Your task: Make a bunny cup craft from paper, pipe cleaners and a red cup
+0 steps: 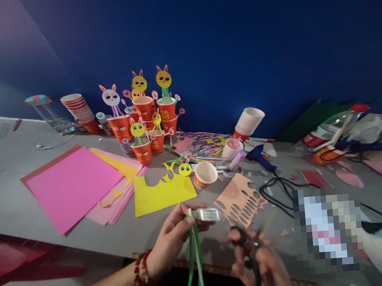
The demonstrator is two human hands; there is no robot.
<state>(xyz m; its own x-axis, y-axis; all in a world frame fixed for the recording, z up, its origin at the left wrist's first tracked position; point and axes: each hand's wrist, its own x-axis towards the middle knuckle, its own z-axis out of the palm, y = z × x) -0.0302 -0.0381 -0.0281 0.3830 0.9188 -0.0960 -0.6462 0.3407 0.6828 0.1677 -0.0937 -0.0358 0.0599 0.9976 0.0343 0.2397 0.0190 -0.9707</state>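
Observation:
My left hand (174, 232) pinches the top of a small bunch of green and white pipe cleaners (191, 257), whose loose ends hang down. The same hand also has a clear roll (208, 214) against its fingers, which looks like tape. Black-handled scissors (255, 265) are in my right hand (270, 266), right of the bunch and blurred by motion. Beyond my hands stand a paper cup (205, 175), a yellow sheet with cut-outs (165, 193) and a round yellow rabbit face (185, 168).
Red cups with rabbit figures (142, 151) stand at the back, near stacked paper cups (77, 110). Pink sheets (71, 183) lie left. A cut peach sheet (240, 198), a blue glue gun (261, 157) with its cable and a bottle (328, 127) are right. A pixelated patch covers the lower right.

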